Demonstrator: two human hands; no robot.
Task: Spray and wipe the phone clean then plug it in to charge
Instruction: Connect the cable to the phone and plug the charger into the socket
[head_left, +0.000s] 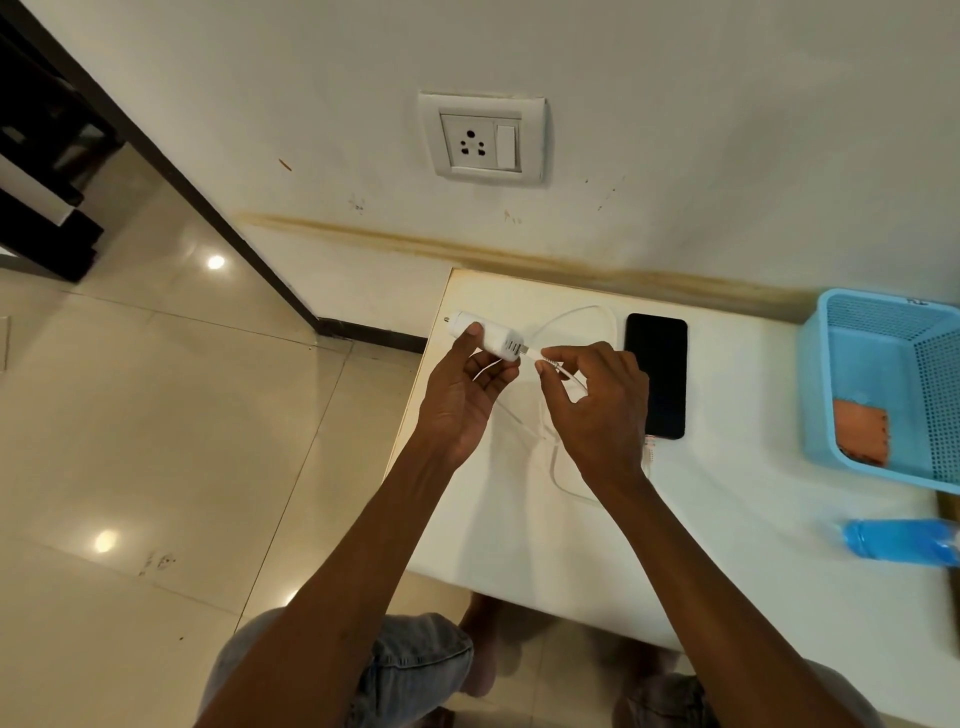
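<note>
From the head camera I see my left hand (470, 387) curled around a white charger adapter (485, 333), thumb on top and fingers (501, 370) wrapped beneath, holding it just above the left end of the white tabletop (727, 519). The adapter's prongs point left, toward the tabletop's edge, and its port face points right. My right hand (597, 405) pinches the plug end of the white charging cable (569, 470) between thumb and forefinger, right at the adapter's ports; the other fingers are loosely curled. The connector looks seated or nearly seated in a port, but I cannot tell which at this size.

The cable loops behind my hands toward the wall and trails under them across the tabletop; much of its run is hidden by my wrists. Its far end meets the near end of the phone (655, 375), though the join itself is small and partly covered by my right wrist. The phone lies flat, dark screen up, just to the right of my right hand.

A wall socket (480, 139) with a switch sits on the wall above, well apart from the adapter. At the right edge, a blue basket (815, 395) is cut off by the frame and holds an orange cloth (860, 431). Nearer to me lies a blue spray bottle (898, 540) on its side, its head out of view.
</note>
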